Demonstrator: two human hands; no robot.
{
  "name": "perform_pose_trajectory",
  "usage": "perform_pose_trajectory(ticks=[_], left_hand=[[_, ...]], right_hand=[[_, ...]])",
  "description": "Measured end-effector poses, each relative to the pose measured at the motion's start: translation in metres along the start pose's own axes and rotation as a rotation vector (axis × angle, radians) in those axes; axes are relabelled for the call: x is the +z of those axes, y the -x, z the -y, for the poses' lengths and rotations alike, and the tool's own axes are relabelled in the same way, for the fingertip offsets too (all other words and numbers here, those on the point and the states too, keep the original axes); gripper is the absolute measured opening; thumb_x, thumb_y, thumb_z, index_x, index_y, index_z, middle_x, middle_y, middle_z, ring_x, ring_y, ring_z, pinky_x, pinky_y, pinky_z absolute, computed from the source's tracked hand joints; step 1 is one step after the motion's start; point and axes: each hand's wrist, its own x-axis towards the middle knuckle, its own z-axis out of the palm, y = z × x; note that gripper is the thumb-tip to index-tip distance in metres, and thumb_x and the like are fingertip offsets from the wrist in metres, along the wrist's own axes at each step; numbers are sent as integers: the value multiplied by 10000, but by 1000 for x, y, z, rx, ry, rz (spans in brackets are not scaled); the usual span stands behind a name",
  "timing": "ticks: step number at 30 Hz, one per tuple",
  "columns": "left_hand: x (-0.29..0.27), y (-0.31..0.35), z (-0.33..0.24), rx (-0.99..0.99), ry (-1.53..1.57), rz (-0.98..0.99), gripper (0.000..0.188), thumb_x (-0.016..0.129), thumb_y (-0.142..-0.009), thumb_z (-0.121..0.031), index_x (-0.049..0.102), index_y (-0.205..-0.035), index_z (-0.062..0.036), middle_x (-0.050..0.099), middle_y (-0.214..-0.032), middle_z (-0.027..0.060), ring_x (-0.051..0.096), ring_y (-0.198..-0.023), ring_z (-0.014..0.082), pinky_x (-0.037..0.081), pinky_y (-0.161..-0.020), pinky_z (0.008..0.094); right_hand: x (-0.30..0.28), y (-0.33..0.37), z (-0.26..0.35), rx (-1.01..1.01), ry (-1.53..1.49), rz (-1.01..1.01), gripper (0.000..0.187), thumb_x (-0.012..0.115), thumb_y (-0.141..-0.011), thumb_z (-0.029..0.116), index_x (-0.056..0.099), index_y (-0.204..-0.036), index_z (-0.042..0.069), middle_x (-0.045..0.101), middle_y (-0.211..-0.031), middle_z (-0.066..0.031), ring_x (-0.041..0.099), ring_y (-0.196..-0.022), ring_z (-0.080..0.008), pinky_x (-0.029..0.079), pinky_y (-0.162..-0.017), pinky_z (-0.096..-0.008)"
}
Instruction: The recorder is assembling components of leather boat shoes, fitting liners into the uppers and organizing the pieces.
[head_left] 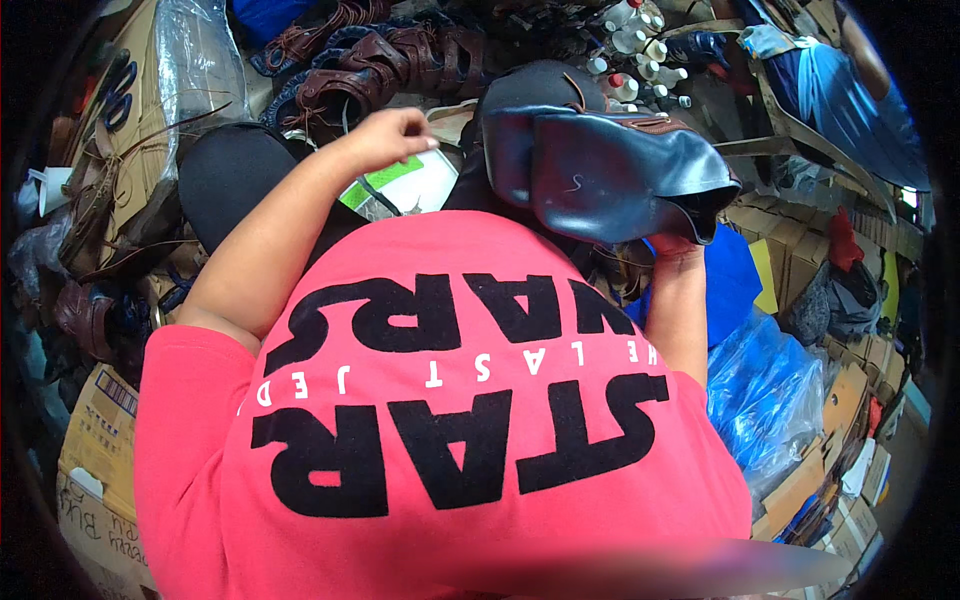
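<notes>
In the head view, the glossy dark leather boot upper point(615, 175) lies over the person's right knee point(540, 85), with its brown lacing strip toward the top. The right hand point(674, 243) is at its lower right edge, mostly hidden by the leather, so I cannot tell how its fingers are closed. The left hand point(392, 138) is raised above the gap between the knees, apart from the upper; its fingers are bent and narrow together, and I cannot tell if something thin is between them.

About the containers: a cluster of small plastic bottles point(628, 42), mostly white-capped and a few red-capped, stands beyond the right knee; their contents are too small to tell. At the lower left there is a printed cardboard box point(105, 415), its inside not visible. Near the right arm, clear plastic wrapping point(795, 425) lies over blue material point(745, 365).

Between the knees is a green and white sheet point(425, 182). Beyond it, brown strappy shoes point(385, 75) are gathered in a row. Cardboard pieces point(780, 235) lie around the person, and at the upper right is another person's blue garment point(850, 100).
</notes>
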Motion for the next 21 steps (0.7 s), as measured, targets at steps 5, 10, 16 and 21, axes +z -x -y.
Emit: perform_pose_trajectory(ticks=[5,10,16,21], left_hand=[[-44,-16,21,-21,103,-315,231,645,-804,-275,585,-891,-70,569,-766,-6,512,-639,67,394,-532,211],[-96,-27,1,-38,494,-650,264,643,-800,-295,567,-950,-92,593,-811,6,560,-698,96,414,-544,212],[-106,-37,32,-216,667,-928,189,609,-811,-247,606,-902,-81,588,-774,25,542,-633,106,402,-492,235],[-77,-56,119,-559,218,-895,549,639,-687,-323,541,-1132,-16,517,-1184,182,479,-1126,295,384,-927,382]], right_hand=[[27,1,4,-51,123,-126,533,521,-845,441,475,-1222,68,497,-1250,-118,459,-1148,-293,322,-1007,-451],[58,-13,-8,121,-113,118,696,597,-767,517,438,-1264,56,465,-1288,-135,415,-1197,-315,295,-1023,-481],[97,-88,-59,427,82,60,594,584,-777,451,486,-1225,73,523,-1211,-149,473,-1132,-327,358,-967,-512],[90,-125,-120,458,71,149,557,579,-759,440,519,-1179,80,548,-1178,-128,522,-1072,-316,381,-950,-498]])
